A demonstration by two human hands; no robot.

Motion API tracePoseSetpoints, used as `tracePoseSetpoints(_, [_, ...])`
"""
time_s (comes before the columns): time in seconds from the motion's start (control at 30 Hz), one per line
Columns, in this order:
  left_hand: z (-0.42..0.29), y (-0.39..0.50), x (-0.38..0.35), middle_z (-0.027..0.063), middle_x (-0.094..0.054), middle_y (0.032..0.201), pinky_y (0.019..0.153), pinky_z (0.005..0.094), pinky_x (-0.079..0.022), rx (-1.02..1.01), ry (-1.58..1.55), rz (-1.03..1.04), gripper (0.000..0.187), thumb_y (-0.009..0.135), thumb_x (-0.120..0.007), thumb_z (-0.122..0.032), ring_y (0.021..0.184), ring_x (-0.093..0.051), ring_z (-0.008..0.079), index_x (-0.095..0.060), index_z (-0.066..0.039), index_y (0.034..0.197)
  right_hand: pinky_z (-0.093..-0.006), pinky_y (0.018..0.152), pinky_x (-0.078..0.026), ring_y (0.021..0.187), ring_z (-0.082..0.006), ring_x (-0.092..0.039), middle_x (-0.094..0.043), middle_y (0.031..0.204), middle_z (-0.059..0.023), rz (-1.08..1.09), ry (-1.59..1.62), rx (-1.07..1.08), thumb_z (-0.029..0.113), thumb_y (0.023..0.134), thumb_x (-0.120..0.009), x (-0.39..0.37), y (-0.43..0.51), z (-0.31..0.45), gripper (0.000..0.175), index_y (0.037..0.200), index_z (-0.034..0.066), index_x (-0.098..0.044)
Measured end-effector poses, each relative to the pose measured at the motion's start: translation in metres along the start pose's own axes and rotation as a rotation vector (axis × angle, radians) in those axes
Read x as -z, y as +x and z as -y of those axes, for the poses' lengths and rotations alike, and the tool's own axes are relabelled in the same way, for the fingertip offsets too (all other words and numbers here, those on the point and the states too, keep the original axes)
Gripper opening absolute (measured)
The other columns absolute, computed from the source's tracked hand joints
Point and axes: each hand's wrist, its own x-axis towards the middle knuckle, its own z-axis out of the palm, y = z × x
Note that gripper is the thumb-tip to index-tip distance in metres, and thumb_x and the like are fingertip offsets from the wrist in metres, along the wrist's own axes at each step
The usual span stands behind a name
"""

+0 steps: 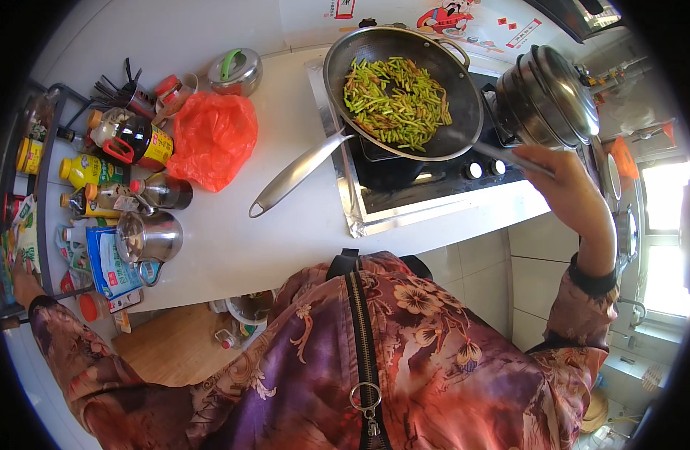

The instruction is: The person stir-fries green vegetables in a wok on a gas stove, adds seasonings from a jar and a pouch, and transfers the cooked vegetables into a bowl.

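Observation:
A dark wok holds chopped green stalks with brown strips, possibly meat, among them. It sits on the black gas stove, its steel handle pointing to the lower left. My right hand grips the grey handle of a cooking utensil at the wok's right rim; its working end cannot be made out. At the far left, my left hand reaches into a dark metal rack. Its fingers are against a white and green packet; whether they grip it is unclear.
A lidded steel steamer pot stands right of the wok. On the left counter are a red plastic bag, a steel pot, a dark sauce jug, several bottles and a blue packet. A steel lidded container stands behind.

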Motion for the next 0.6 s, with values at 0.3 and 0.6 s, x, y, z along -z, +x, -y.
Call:
tracePoseSetpoints(0.3, [-0.005, 0.002, -0.008, 0.0307, -0.064, 0.103, 0.083, 0.0440, -0.054, 0.036, -0.044, -0.005, 0.079, 0.071, -0.076, -0.054, 0.096, -0.066, 0.0397, -0.053, 0.014, 0.104, -0.0436, 0.073, -0.050, 0.081, -0.0411, -0.063, -0.065, 0.084, -0.0253, -0.226, 0.084, 0.099, 0.013, 0.085, -0.058, -0.068, 0.059, 0.029, 0.032, 0.115, 0.0047, -0.066])
tracePoseSetpoints(0.6, [-0.011, 0.011, -0.016, 0.0323, -0.063, 0.105, 0.085, 0.0435, -0.053, 0.047, -0.074, -0.008, 0.086, 0.068, -0.077, -0.055, 0.098, -0.065, 0.0401, -0.050, 0.017, 0.107, -0.0425, 0.074, -0.050, 0.078, -0.0394, -0.062, -0.065, 0.085, -0.0239, -0.245, -0.059, 0.269, 0.013, 0.087, -0.058, -0.083, 0.093, 0.015, 0.034, 0.119, 0.0069, -0.064])
